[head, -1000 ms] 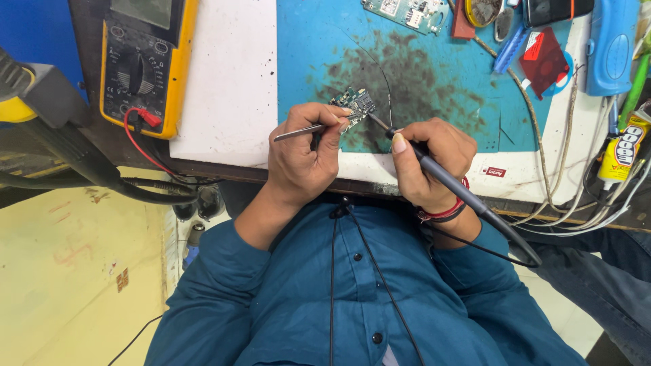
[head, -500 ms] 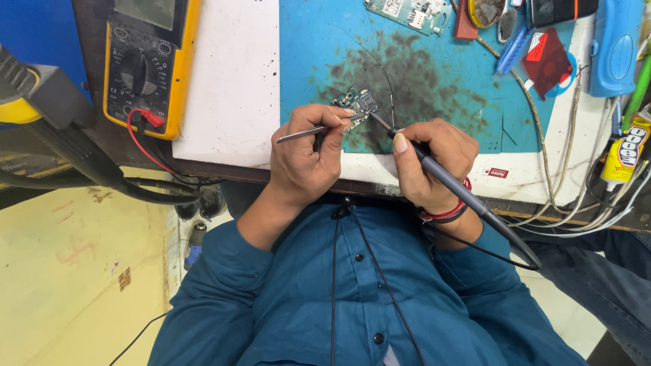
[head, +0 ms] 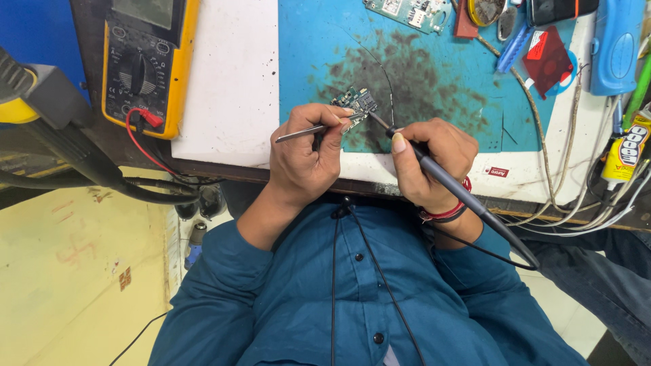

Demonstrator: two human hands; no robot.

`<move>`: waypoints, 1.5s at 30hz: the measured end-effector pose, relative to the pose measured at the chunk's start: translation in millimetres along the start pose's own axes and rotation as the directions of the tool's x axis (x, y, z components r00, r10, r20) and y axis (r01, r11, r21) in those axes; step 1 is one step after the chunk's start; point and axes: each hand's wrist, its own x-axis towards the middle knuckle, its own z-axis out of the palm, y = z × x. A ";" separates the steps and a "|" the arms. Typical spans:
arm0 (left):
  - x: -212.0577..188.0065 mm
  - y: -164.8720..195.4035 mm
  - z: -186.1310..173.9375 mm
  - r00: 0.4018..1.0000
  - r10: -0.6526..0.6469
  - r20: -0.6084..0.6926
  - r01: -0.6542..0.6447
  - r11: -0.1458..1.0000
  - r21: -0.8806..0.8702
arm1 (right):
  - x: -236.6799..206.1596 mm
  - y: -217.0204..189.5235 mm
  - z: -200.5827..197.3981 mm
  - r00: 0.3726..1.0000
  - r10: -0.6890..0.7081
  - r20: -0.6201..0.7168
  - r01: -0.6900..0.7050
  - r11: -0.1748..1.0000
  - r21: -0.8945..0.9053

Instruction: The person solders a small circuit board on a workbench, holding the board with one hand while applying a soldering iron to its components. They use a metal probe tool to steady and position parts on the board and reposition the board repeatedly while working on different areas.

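Hands barely move: left hand (head: 302, 159) pinches tweezers (head: 313, 130) on small board (head: 356, 102), right hand (head: 430, 163) grips soldering iron (head: 468, 200), tip touching; next needs steady hands

two circuit boards (head: 357, 102), one multimeter (head: 142, 64), perhaps

Soot-stained blue mat (head: 434, 81) (yellow multimeter (head: 144, 64))

Your left hand (head: 305, 159) hides tweezers' (head: 305, 131) tips; small circuit board (head: 356, 103) partly covered beyond your fingers, parts too small to tell.
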 end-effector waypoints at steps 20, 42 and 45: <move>8.2 -6.7 -8.2 1.000 -0.009 0.001 0.009 1.000 -0.002 | 2.4 4.1 8.7 0.997 -0.001 -0.082 0.000 1.000 -0.007; 4.3 -6.2 -4.5 0.999 -0.010 -0.033 0.009 1.000 -0.025 | -2.7 6.8 3.3 0.998 0.015 -0.062 -0.018 0.999 -0.032; 0.8 -7.1 -2.3 0.997 -0.046 -0.063 0.042 0.997 -0.060 | -4.9 4.5 3.2 0.997 0.037 -0.065 -0.040 0.998 -0.047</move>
